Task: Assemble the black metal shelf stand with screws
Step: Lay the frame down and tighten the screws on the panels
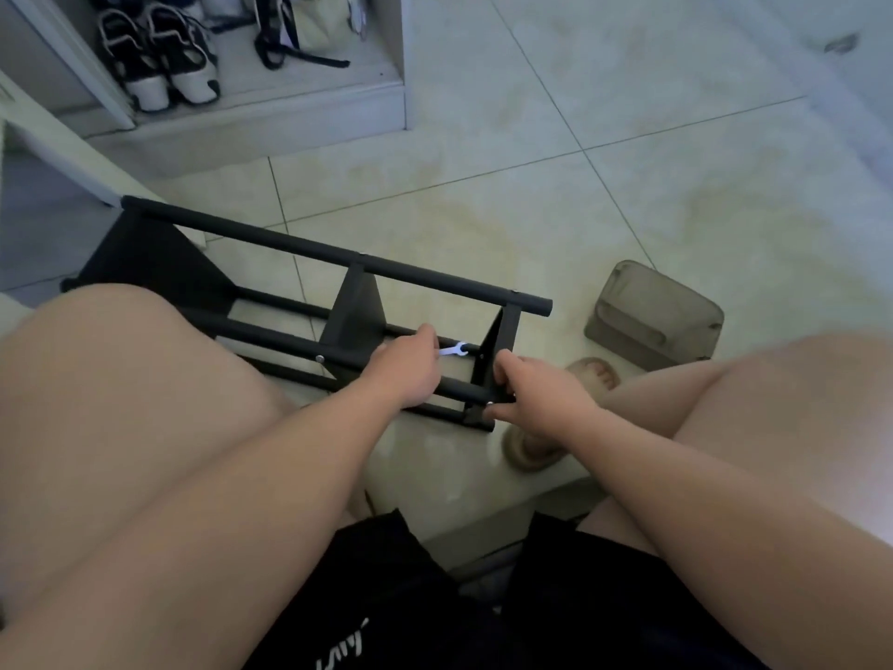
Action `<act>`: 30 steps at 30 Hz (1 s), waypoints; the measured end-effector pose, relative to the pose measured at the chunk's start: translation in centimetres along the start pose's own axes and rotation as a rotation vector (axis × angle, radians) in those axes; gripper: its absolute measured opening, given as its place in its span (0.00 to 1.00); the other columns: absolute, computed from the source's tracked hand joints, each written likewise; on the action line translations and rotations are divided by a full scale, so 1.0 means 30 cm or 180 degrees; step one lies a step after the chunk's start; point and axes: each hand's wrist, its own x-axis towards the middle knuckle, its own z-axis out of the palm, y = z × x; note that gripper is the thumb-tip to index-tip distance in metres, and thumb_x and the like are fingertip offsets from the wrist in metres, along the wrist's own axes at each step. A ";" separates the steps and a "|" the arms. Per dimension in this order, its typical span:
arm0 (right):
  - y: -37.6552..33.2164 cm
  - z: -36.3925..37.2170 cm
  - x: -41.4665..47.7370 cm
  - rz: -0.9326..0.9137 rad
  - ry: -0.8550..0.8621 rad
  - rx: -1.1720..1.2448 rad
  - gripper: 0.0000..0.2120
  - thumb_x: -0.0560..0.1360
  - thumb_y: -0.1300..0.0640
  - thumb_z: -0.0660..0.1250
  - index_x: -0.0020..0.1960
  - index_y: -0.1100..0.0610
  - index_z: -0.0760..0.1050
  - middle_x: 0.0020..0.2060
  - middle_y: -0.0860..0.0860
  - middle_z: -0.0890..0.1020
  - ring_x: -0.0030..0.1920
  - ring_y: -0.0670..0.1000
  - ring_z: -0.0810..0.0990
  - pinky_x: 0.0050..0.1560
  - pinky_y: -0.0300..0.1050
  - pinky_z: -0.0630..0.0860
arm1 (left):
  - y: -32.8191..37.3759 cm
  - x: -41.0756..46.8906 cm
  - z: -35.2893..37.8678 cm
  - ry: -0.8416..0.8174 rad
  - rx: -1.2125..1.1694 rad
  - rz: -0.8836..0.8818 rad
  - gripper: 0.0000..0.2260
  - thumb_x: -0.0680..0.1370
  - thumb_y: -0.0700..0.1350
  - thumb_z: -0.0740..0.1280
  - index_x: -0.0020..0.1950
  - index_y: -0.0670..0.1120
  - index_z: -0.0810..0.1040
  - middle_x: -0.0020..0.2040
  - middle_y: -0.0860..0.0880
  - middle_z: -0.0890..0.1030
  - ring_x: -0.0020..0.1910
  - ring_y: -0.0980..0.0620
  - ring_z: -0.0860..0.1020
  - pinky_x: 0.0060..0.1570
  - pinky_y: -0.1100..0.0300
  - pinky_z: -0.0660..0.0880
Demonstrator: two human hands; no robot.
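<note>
On tiled floor point(628, 137), black shelf stand point(299, 246), left hand point(410, 374) holding wrench point(454, 350), right hand point(541, 394) gripping its end, shorts point(386, 597) lettering unreadable.

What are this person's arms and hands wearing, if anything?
Nothing shows on them. The left hand and right hand are bare, with no gloves, rings or watch visible. The left forearm and right forearm are uncovered, no sleeves in view. The only clothing seen is black shorts with white lettering.

Dim, bluish, soft light; slight overall blur, with wide-angle bending at edges.
</note>
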 end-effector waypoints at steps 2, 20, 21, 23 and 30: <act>-0.006 -0.007 -0.017 0.0139 -0.0168 0.0061 0.25 0.71 0.41 0.76 0.51 0.50 0.62 0.45 0.48 0.76 0.45 0.55 0.76 0.38 0.48 0.68 | 0.005 -0.020 0.004 -0.0168 0.0061 -0.0040 0.04 0.83 0.44 0.55 0.55 0.48 0.68 0.51 0.45 0.79 0.48 0.41 0.76 0.45 0.49 0.71; 0.000 -0.023 0.020 0.0247 -0.0211 -0.0619 0.76 0.58 0.23 0.73 0.79 0.61 0.27 0.78 0.62 0.29 0.78 0.61 0.28 0.79 0.62 0.37 | 0.082 0.055 -0.045 -0.0782 -0.0200 0.0259 0.09 0.79 0.39 0.66 0.48 0.50 0.84 0.44 0.51 0.84 0.45 0.52 0.79 0.46 0.61 0.71; -0.001 -0.021 0.023 0.0246 -0.0210 -0.0589 0.77 0.58 0.23 0.74 0.79 0.61 0.27 0.78 0.62 0.29 0.78 0.62 0.28 0.79 0.62 0.37 | 0.093 0.069 -0.045 -0.0815 -0.0206 0.0284 0.09 0.79 0.39 0.66 0.49 0.50 0.85 0.43 0.52 0.83 0.44 0.52 0.78 0.46 0.61 0.71; -0.002 -0.014 0.031 0.0246 -0.0230 -0.0530 0.77 0.58 0.24 0.75 0.79 0.61 0.27 0.78 0.62 0.28 0.78 0.62 0.28 0.79 0.62 0.37 | 0.112 0.096 -0.046 -0.0905 -0.0231 0.0307 0.10 0.78 0.39 0.66 0.43 0.52 0.83 0.40 0.55 0.81 0.43 0.53 0.78 0.45 0.61 0.70; 0.008 0.000 0.045 0.0232 -0.0179 -0.0409 0.77 0.57 0.24 0.75 0.79 0.60 0.27 0.78 0.60 0.28 0.78 0.61 0.28 0.79 0.63 0.37 | 0.110 0.164 -0.056 -0.1452 -0.1180 -0.0106 0.06 0.76 0.40 0.68 0.44 0.48 0.85 0.41 0.49 0.83 0.41 0.53 0.80 0.42 0.60 0.79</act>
